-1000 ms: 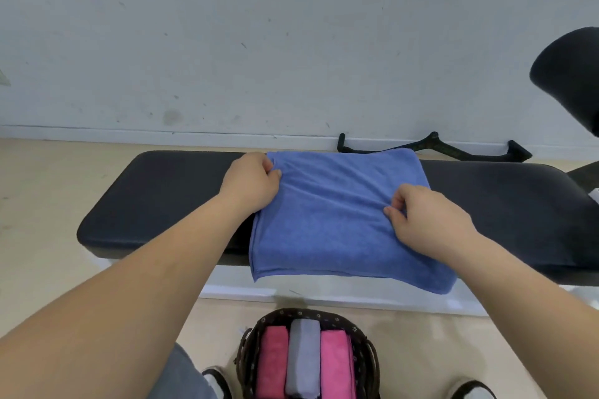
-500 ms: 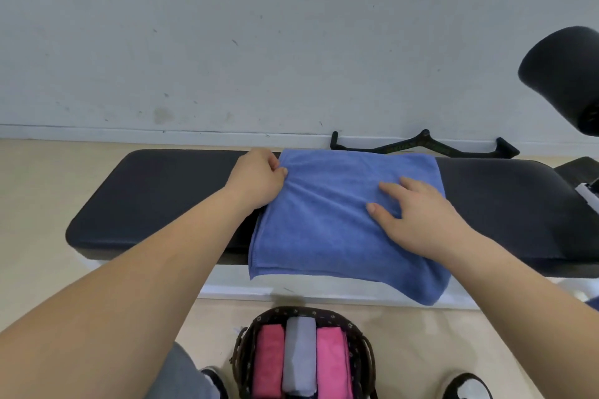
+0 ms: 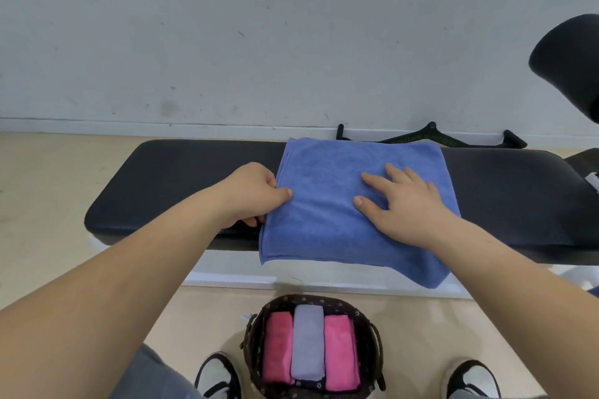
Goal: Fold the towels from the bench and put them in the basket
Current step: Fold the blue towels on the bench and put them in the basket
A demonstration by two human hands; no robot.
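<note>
A blue towel (image 3: 327, 220), folded to a rough square, lies across the black padded bench (image 3: 181, 178) with its near edge hanging over the front. My left hand (image 3: 256, 197) pinches the towel's left edge, thumb on top. My right hand (image 3: 402, 201) lies flat on the towel's right half with the fingers spread. A dark woven basket (image 3: 372, 334) stands on the floor below, between my shoes. It holds three rolled towels: a red-pink one (image 3: 277, 350), a lavender one (image 3: 308, 340) and a bright pink one (image 3: 340, 353).
A white wall rises behind the bench. A black metal frame (image 3: 428, 136) lies on the floor against it. A black padded roller (image 3: 570, 58) sticks in at the upper right. My shoes (image 3: 220, 376) stand beside the basket on the beige floor.
My right hand let go of its pinch and opened flat on the towel. My left hand slid down the left edge toward me, still pinching. The towel lies smoother.
</note>
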